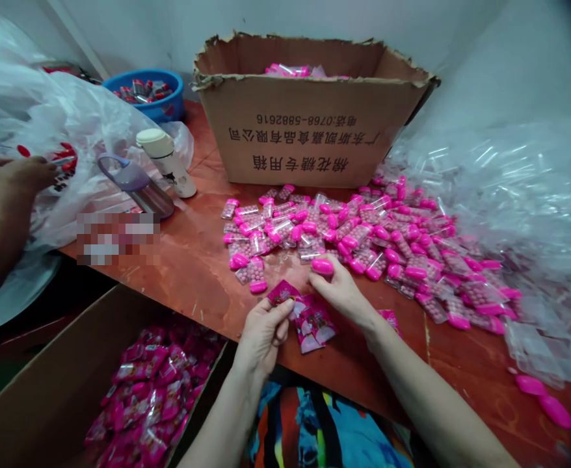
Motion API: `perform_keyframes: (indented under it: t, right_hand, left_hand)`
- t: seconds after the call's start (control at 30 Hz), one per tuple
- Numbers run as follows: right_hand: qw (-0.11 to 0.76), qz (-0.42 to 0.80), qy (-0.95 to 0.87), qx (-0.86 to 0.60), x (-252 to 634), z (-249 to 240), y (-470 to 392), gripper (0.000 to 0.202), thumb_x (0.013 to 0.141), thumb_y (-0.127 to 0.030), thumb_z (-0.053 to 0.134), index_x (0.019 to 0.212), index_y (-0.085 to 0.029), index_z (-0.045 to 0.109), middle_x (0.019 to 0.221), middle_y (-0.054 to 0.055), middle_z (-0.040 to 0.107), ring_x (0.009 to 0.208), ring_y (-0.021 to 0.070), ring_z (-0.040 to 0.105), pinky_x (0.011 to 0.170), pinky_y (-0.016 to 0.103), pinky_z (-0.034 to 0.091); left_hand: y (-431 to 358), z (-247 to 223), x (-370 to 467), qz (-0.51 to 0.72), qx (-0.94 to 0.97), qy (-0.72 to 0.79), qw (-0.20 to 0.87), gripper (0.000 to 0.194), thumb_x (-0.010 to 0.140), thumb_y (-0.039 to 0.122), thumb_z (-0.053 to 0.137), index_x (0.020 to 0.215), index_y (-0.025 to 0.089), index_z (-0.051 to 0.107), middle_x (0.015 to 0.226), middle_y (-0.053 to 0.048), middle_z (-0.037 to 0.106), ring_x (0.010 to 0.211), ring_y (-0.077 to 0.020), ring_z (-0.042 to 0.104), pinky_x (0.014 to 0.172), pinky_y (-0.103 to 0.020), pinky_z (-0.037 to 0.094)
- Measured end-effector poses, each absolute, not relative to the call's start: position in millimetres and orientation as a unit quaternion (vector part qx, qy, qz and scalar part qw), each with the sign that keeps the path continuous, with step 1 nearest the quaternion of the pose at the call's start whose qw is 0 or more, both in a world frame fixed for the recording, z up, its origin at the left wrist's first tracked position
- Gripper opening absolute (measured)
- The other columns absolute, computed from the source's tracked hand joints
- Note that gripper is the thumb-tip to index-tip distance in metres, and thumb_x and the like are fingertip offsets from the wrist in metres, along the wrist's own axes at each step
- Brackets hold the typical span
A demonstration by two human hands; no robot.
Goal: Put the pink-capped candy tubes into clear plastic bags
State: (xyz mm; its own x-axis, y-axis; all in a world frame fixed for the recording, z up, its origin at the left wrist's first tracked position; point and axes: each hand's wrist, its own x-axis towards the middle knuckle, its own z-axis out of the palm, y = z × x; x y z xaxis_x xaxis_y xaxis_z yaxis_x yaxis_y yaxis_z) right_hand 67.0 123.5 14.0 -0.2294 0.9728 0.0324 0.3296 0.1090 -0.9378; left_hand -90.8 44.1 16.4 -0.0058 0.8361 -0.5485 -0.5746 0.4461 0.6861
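Observation:
My left hand [266, 328] is closed, pinching a pink printed sachet [281, 292] between thumb and fingers. Beside and partly under it lie more pink printed sachets [317, 328] at the table's front edge. To the right, my right hand [344, 292] grips a small candy bottle by its upper part; the bright pink cap [322, 266] shows, and the fingers hide most of the rest. Just beyond both hands spreads a heap of clear bottles with pink caps [358, 237], filled with pale pink balls. Another sachet [389, 320] peeks out behind my right forearm.
A cardboard box [309, 130] with pink items stands behind the heap. Clear empty containers [524, 214] pile up right. Below left, another box [36, 383] holds pink packets. A tumbler [144, 188], white flask [168, 162] and blue basin [171, 107] stand left, near another person's hands [19, 172].

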Motion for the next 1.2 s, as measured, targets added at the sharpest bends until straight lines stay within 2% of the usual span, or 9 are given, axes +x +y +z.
perform_keyframes:
  t: [0.1,0.17,0.4,0.57,0.77,0.93,1.03,1.07,1.2]
  right_hand:
    - [0.356,0.575,-0.559,-0.479,88.0,20.1,98.0,0.02,0.085,-0.037,0.068,0.092,-0.021,0.057,0.081,-0.002,0.06,0.071,0.0152,0.058,0.065,0.027,0.049]
    - [0.364,0.609,-0.529,-0.466,98.5,18.5,83.7,0.026,0.083,-0.039,0.072,0.096,-0.022,0.058,0.085,-0.002,0.061,0.075,0.0159,0.06,0.068,0.028,0.051]
    - [0.465,0.53,-0.483,-0.52,120.9,1.4,56.9,0.03,0.079,-0.036,0.076,0.102,-0.023,0.062,0.094,0.001,0.064,0.082,0.0181,0.062,0.074,0.03,0.054]
    - [0.491,0.524,-0.447,-0.533,132.5,-5.9,47.3,0.027,0.084,-0.038,0.07,0.106,-0.025,0.061,0.081,0.0,0.063,0.071,0.018,0.062,0.065,0.03,0.053]
    - [0.511,0.43,-0.484,-0.566,137.0,0.5,49.0,0.019,0.086,-0.031,0.064,0.104,-0.025,0.062,0.097,0.004,0.067,0.091,0.0218,0.065,0.083,0.036,0.055]
    - [0.536,0.5,-0.385,-0.562,145.9,-1.0,53.4,0.043,0.08,-0.03,0.069,0.117,-0.025,0.046,0.081,-0.003,0.063,0.058,0.0119,0.057,0.052,0.023,0.049]
    - [0.524,0.58,-0.323,-0.534,154.8,3.4,48.2,0.025,0.086,-0.034,0.061,0.103,-0.024,0.047,0.058,-0.01,0.054,0.04,0.0078,0.04,0.036,0.017,0.032]
    - [0.526,0.595,-0.312,-0.521,157.2,5.2,45.6,0.021,0.088,-0.037,0.059,0.1,-0.024,0.048,0.055,-0.01,0.053,0.039,0.0078,0.041,0.036,0.016,0.032]
    - [0.547,0.591,-0.31,-0.505,157.3,9.4,34.2,0.027,0.089,-0.043,0.065,0.101,-0.023,0.052,0.075,-0.003,0.065,0.049,0.0078,0.053,0.038,0.016,0.039]
  left_hand:
    - [48.2,16.2,-70.0,0.486,0.169,0.516,0.685,0.041,0.066,0.046,0.085,0.08,0.013,0.065,0.039,0.009,0.04,0.034,-0.003,0.025,0.039,-0.02,0.01]
    - [48.8,17.0,-56.6,0.466,0.186,0.521,0.691,0.044,0.063,0.051,0.085,0.073,0.013,0.064,0.037,0.008,0.039,0.034,-0.0035,0.024,0.039,-0.02,0.01]
    - [49.9,16.2,-29.1,0.417,0.225,0.519,0.712,0.047,0.065,0.054,0.083,0.058,0.016,0.057,0.035,0.006,0.039,0.035,-0.0044,0.026,0.041,-0.021,0.013]
    - [52.9,12.3,-12.1,0.4,0.233,0.535,0.707,0.048,0.061,0.055,0.085,0.058,0.016,0.057,0.035,0.006,0.04,0.035,-0.0046,0.025,0.041,-0.022,0.011]
    - [56.1,14.2,-1.1,0.378,0.249,0.498,0.74,0.045,0.074,0.057,0.076,0.068,0.016,0.06,0.036,0.006,0.042,0.034,-0.0049,0.026,0.041,-0.021,0.012]
    - [65.8,20.0,-0.4,0.411,0.213,0.495,0.735,0.045,0.071,0.052,0.08,0.065,0.016,0.054,0.038,0.006,0.042,0.035,-0.004,0.028,0.04,-0.019,0.015]
    - [70.4,25.8,-1.6,0.436,0.161,0.491,0.737,0.045,0.071,0.047,0.082,0.065,0.018,0.048,0.041,0.007,0.043,0.035,-0.0037,0.029,0.039,-0.018,0.018]
    - [71.6,26.9,-1.8,0.436,0.142,0.485,0.744,0.046,0.072,0.046,0.081,0.064,0.019,0.046,0.041,0.007,0.043,0.035,-0.0039,0.03,0.038,-0.018,0.019]
    - [74.1,26.4,0.8,0.458,0.069,0.465,0.755,0.042,0.076,0.037,0.082,0.066,0.019,0.046,0.044,0.009,0.041,0.035,-0.0032,0.031,0.036,-0.017,0.02]
